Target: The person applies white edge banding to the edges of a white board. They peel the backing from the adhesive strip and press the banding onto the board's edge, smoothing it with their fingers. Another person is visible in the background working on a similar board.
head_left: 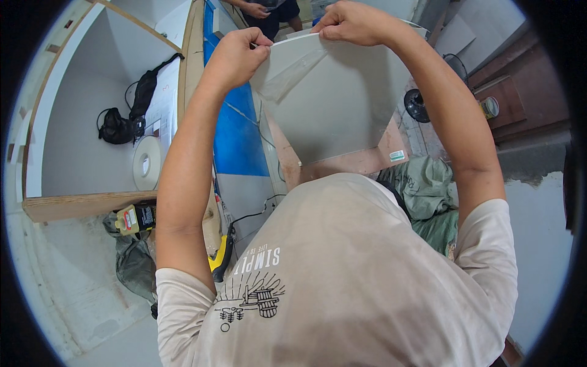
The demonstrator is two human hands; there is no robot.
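Note:
A grey panel (333, 104) with a glossy face stands in front of me, and a loose strip of clear film (293, 76) hangs from its upper left part. At the panel's far left corner, my left hand (239, 58) is closed in a pinch on the edge. My right hand (358, 24) grips the same far edge further right, thumb on the near side and fingers curled over. A thin white line (296, 40) runs along that edge between my hands; whether it is a separate strip I cannot tell. The panel's lower end meets a reddish-brown board (361, 164).
Left stands a white cabinet box (85, 116) holding a white roll (147, 163) and a black strapped bag (116, 126). A blue sheet (241, 144), a yellow-black tool (221, 254) with a cord, green sacks (422, 186) and a black fan (416, 105) lie around. Another person (266, 11) is beyond.

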